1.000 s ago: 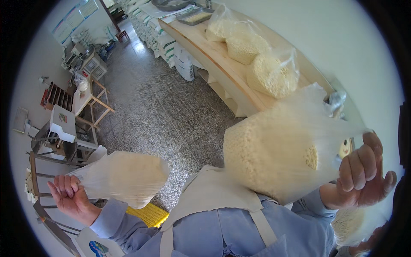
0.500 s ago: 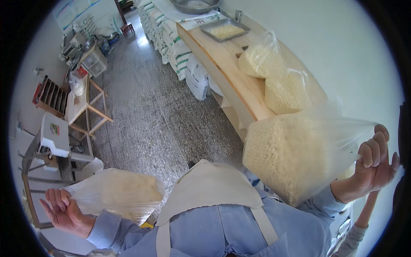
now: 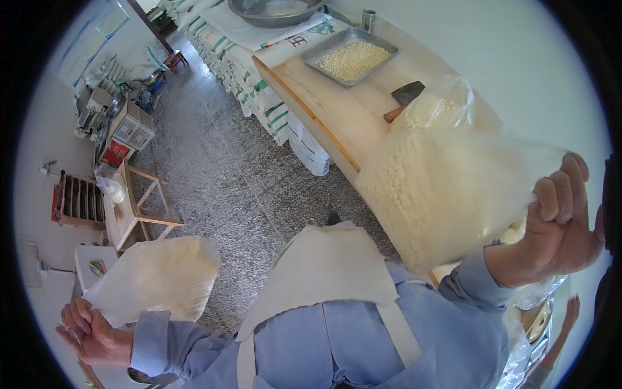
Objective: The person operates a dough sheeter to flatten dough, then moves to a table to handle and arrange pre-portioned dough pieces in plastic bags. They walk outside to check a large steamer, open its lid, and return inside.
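Note:
My left hand (image 3: 94, 330), at the lower left, is closed on the gathered neck of a clear plastic bag (image 3: 162, 275) with pale contents, which hangs off the table. On the right, my right hand (image 3: 554, 233) grips the stretched neck of a bulging clear plastic bag (image 3: 434, 194) of small pale pieces. That bag is held out over the near part of the wooden table (image 3: 311, 84) and blurs with motion. Behind it another filled plastic bag (image 3: 447, 104) rests on the tabletop, partly hidden, next to a cleaver (image 3: 408, 94) with a wooden handle.
Farther along the table stand a metal tray (image 3: 324, 71) of pale pieces and a metal cup (image 3: 368, 21). White sacks with green stripes (image 3: 259, 91) are stacked beyond, under a metal basin (image 3: 246, 14). A low wooden stand (image 3: 129, 214) is at left. Another person's arm (image 3: 560, 337) shows lower right.
Both bags have swung upward in view, and the right one now covers more of the table bags. The view has shifted, showing the cleaver more fully. Both hands keep their grip.

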Tool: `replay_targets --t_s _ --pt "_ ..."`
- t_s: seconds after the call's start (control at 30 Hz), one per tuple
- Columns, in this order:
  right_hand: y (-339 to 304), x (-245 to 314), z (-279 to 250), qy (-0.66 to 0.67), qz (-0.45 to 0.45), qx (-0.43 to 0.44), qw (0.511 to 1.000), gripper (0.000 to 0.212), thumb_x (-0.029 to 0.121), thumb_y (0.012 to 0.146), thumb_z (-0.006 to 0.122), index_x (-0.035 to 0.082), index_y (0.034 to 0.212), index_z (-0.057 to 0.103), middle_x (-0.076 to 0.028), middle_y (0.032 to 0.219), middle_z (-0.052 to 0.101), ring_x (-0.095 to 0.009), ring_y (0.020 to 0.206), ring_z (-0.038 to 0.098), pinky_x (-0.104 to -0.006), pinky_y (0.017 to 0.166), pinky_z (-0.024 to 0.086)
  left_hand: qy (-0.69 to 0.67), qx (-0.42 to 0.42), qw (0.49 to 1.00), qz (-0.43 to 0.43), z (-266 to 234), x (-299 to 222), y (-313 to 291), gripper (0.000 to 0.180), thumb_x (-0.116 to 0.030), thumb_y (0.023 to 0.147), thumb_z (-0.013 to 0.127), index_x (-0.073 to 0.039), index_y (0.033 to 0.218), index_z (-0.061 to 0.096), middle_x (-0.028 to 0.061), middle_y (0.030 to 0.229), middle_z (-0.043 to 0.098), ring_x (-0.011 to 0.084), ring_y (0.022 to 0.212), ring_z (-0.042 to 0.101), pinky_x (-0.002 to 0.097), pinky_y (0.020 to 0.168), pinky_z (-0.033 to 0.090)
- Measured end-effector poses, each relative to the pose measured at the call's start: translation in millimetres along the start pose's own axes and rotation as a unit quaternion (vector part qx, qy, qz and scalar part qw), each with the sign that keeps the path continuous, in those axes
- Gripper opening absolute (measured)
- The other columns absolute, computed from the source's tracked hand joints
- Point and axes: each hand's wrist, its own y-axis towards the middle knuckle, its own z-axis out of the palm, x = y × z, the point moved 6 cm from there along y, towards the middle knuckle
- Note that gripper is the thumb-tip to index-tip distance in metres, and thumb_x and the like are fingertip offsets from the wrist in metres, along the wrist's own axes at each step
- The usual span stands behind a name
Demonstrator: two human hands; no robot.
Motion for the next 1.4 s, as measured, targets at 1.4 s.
replay_targets --t_s 1.4 --pt "208 -301 -194 -0.706 0.130 -0.282 0.636 0.029 0.018 0.074 0.063 -0.002 0.089 0.049 -0.017 0.081 0.057 -0.028 0.076 0.058 -0.0353 0.068 0.046 -0.079 0.259 0.937 -0.221 94 515 319 0.024 -0.014 0.075 0.061 -0.002 0.065 0.042 0.0039 0.062 0.039 0.0143 0.058 0.041 0.0290 0.054 0.032"
